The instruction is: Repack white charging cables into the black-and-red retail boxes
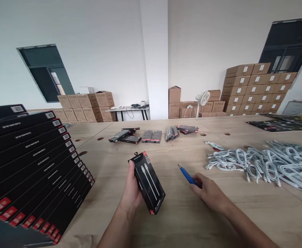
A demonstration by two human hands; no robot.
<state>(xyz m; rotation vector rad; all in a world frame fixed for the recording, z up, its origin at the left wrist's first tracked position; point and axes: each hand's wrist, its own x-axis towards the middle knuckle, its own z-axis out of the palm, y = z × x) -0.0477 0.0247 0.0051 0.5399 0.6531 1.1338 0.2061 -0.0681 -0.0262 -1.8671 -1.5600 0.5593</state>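
My left hand (132,187) grips a black cable box (151,182) with two white cables pictured on its front and red corners, held tilted above the wooden table (176,220). To the right, my right hand (209,191) has its fingers wrapped round a blue pen-like tool (188,176), whose narrow tip points up and left toward the box. The tool's exact kind does not show. A small gap separates the tool from the box. Beyond both hands lie several flat cable boxes (151,136) in small groups.
A tall stack of black boxes (47,172) stands at the left. Coiled white cables (269,162) spread over the table's right side, with flat black printed sheets (277,124) behind them. Brown cartons (254,89) and a white fan (202,99) are along the wall.
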